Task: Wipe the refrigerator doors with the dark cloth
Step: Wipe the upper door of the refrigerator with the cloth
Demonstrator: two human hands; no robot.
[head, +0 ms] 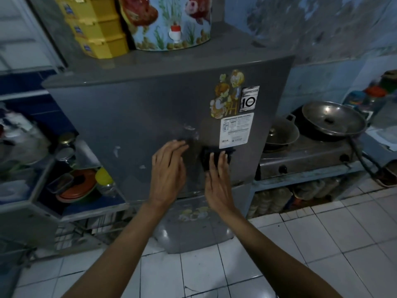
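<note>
Right now your right hand [217, 179] presses the dark cloth [214, 157] flat-fingered against the upper refrigerator door [133, 117], just below the white label [236, 130], while your left hand [168, 168] rests open and empty beside it, nearer the unwiped scuffs leftward.

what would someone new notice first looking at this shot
Two bare hands sit in the middle, flat against the upper door of a grey refrigerator: the right hand presses a dark cloth just below a white label, the left hand rests bare beside it. On top stand yellow tubs and a fish-painted water container; right of the fridge, a steel wok sits on a stove.
</note>
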